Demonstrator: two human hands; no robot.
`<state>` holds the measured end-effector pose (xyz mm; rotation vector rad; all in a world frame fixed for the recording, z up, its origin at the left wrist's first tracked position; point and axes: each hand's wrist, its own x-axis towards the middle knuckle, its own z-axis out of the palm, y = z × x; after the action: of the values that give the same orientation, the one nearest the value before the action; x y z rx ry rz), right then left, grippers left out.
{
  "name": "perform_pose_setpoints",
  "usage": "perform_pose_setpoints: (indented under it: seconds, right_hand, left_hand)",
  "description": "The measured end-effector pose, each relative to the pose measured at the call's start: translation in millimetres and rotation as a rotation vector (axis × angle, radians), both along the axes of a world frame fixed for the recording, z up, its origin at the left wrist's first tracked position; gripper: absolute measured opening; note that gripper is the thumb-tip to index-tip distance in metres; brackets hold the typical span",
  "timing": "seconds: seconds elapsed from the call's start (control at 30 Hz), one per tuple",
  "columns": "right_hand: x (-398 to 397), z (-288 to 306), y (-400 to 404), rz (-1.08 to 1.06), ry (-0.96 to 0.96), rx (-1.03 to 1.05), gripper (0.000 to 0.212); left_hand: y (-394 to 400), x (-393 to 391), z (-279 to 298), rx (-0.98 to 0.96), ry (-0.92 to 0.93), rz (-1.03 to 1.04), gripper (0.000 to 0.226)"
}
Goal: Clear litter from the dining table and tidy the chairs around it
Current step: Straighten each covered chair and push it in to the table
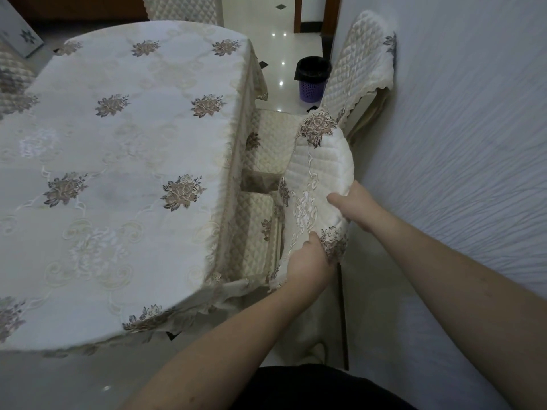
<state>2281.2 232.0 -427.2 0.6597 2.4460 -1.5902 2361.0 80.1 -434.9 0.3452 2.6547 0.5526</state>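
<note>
Dining surface (118, 161): oval, draped in a cream embroidered tablecloth (189, 105) with brown flower motifs. No litter shows on the visible top; the litter step looks complete, though the near left edge runs out of view.

Waste bin (313, 79): purple basket with black liner, on the tiled floor at 12 o'clock, well apart from the surface. Contents cannot be told.

Near chair (318, 184): at 3 o'clock of the surface, quilted back cover toward the wall (473, 143), seat (257, 232) tucked partly under the cloth's overhang. Both hands grip the top of its back: left hand (307, 261) curled round the near corner, right hand (353, 204) curled over the upper edge, fingers hidden behind the padding.

Second chair (359, 72): at 1 o'clock, just beyond the first, its seat also near the cloth; back turned somewhat toward the wall.

Further chairs: one at 12 o'clock (180, 7), one at 9 o'clock (14, 81), only partly in view.

Status, judged: chair tidying in hand; the gripped chair being squared, the second likely left to straighten.
</note>
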Motion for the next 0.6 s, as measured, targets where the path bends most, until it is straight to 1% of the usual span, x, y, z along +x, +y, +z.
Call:
perform_pose_setpoints:
  seconds: [0.1, 0.2, 0.37, 0.6]
  right_hand:
    - [0.0, 1.0, 1.1, 0.019, -0.009, -0.017, 0.06]
    - [-0.7, 3.7, 1.4, 0.033, -0.012, -0.046, 0.055]
    - [-3.1, -1.1, 5.2, 0.04, -0.024, -0.045, 0.057]
    - [-5.6, -0.3, 7.7, 0.059, -0.041, 0.009, 0.058]
  left_hand:
    - [2.0, 1.0, -3.5, 0.003, 0.001, 0.026, 0.046]
    - [2.8, 0.6, -5.7, 0.001, 0.011, 0.027, 0.042]
    - [3.8, 0.6, -6.5, -0.014, 0.032, 0.026, 0.043]
    - [4.9, -3.3, -8.7, -0.025, 0.041, -0.007, 0.049]
